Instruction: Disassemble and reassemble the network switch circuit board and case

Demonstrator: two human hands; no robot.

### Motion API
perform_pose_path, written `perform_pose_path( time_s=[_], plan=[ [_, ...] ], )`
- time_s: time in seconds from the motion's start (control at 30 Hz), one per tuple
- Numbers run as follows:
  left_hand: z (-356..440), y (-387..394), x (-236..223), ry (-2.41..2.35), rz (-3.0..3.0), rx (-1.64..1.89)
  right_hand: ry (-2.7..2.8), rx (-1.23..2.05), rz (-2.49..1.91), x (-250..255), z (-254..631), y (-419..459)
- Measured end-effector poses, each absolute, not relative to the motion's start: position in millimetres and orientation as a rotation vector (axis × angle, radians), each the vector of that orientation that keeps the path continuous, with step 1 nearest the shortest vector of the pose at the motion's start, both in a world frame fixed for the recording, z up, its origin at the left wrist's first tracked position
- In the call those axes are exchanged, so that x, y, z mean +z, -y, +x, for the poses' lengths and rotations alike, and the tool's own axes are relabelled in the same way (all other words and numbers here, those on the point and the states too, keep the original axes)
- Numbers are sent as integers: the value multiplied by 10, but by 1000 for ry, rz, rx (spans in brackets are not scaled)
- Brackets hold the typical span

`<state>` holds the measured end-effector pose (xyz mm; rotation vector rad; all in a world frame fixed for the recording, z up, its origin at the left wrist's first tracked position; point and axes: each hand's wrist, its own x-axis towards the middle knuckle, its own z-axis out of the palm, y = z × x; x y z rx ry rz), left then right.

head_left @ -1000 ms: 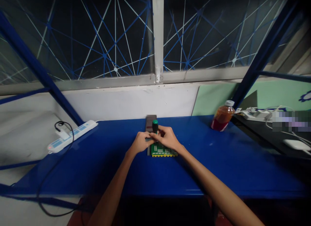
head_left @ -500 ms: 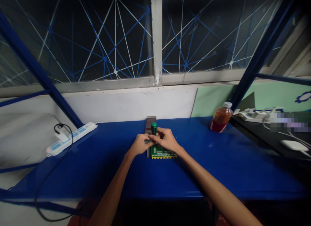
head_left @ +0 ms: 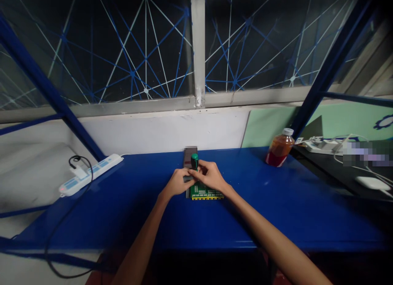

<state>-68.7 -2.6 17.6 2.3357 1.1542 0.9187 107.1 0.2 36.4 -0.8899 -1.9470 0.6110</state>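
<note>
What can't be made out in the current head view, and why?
In the head view:
Screwdriver, lower end: hidden by left hand and right hand.
Board, far part: covered by right hand.
Bottle label: too blurred to read.
White adapter, its cable: cut off by right edge.

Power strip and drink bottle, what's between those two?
Between the power strip and drink bottle, the head view shows the left hand, right hand, a green-topped tool, a green circuit board, a dark panel and blue tabletop.
</note>
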Motion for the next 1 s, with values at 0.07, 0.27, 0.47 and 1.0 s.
perform_pose_path(
  time_s=[0.07, 0.27, 0.47, 1.0],
  plan=[
    [-692, 32, 181, -1120, 2342, 915, 1949, 626, -887, 365, 1072, -2],
    [-687, 24, 182, -1122, 2287, 966, 1964, 596, -915, 376, 1081, 2],
    [-670, 45, 207, -1163, 2317, 951, 1978, 577, -918, 370, 1080, -2],
    [-653, 59, 208, -1161, 2377, 937, 1980, 560, -921, 386, 1083, 7]
  ],
)
